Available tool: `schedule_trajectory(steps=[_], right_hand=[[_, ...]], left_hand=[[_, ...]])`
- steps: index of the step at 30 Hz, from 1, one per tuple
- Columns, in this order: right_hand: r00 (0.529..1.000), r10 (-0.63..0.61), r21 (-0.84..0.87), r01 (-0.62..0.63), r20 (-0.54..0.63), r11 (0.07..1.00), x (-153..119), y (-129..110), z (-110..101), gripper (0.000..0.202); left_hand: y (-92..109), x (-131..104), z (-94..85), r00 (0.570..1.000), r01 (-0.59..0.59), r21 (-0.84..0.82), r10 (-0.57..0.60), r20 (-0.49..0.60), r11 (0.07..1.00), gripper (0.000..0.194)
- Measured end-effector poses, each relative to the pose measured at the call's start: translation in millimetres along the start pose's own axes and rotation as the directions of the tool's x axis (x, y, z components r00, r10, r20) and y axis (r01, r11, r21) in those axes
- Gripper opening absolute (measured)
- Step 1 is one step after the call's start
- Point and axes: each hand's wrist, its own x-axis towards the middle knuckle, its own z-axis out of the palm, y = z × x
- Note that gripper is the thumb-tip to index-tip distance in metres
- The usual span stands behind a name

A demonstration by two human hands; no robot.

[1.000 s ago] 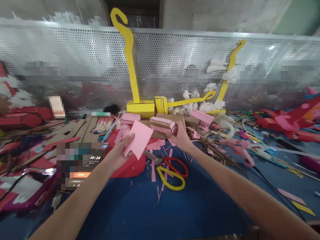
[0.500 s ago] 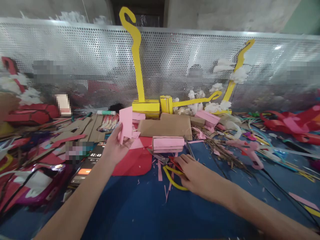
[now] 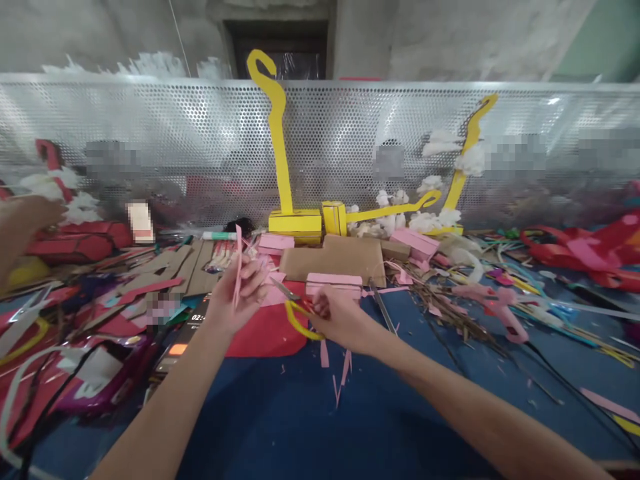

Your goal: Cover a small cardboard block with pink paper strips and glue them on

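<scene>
My left hand point(image 3: 240, 293) holds a piece of pink paper point(image 3: 238, 263), turned nearly edge-on, between thumb and fingers. In my right hand point(image 3: 333, 317) are scissors point(image 3: 295, 317) with yellow and red handles, their blades pointing left toward my left hand. A pink-covered block point(image 3: 334, 283) lies just behind my right hand. Under and between the hands is a red sheet point(image 3: 280, 333). Brown cardboard point(image 3: 340, 257) rests behind the block, and another pink box point(image 3: 277, 243) sits beyond my left hand.
Yellow hook-shaped pieces on boxes point(image 3: 295, 223) stand along the perforated metal panel point(image 3: 340, 147). A pink glue gun point(image 3: 505, 310) lies right, a phone point(image 3: 187, 333) left. At far left is another person's hand point(image 3: 25, 227).
My right hand has lifted the scissors off the table and moved left toward my left hand. The pink paper has turned edge-on. The whole view has tilted up slightly.
</scene>
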Motion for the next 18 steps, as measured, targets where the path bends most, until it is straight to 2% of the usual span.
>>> schedule_trajectory(steps=[3, 6, 9, 10, 12, 14, 16, 18], right_hand=[[0.996, -0.051, 0.025, 0.052, -0.067, 0.998, 12, -5, 2, 0.011], [0.987, -0.068, -0.028, 0.064, -0.149, 0.998, 1, 12, -26, 0.010], [0.967, -0.052, -0.135, 0.018, -0.250, 0.991, -25, 41, -55, 0.011], [0.971, -0.061, -0.158, 0.025, -0.232, 0.987, -35, 48, -59, 0.012], [0.986, -0.113, -0.182, 0.089, -0.123, 0.979, -53, 56, -58, 0.010], [0.974, -0.218, -0.263, 0.228, 0.067, 0.938, -66, 55, -50, 0.028], [0.974, -0.215, -0.403, 0.224, 0.069, 0.887, -67, 50, -42, 0.035], [0.986, -0.161, -0.481, 0.124, -0.036, 0.868, -54, 47, -40, 0.042]], left_hand=[[-5, -4, -5.9, 0.993, 0.071, 0.093, -0.079, 0.085, 0.993, 0.014], [-13, -9, -6.9, 0.975, 0.184, 0.233, -0.207, 0.078, 0.955, 0.021], [-25, -14, -1.9, 0.937, 0.332, 0.314, -0.350, 0.001, 0.890, 0.025], [-29, -16, 0.3, 0.925, 0.367, 0.319, -0.379, -0.025, 0.874, 0.025], [-35, -16, 4.0, 0.921, 0.386, 0.304, -0.383, -0.072, 0.871, 0.024], [-37, -15, 5.1, 0.930, 0.367, 0.285, -0.351, -0.109, 0.885, 0.023], [-35, -12, 3.2, 0.939, 0.340, 0.266, -0.313, -0.141, 0.902, 0.021], [-32, -10, -0.7, 0.946, 0.309, 0.228, -0.275, -0.171, 0.923, 0.018]])
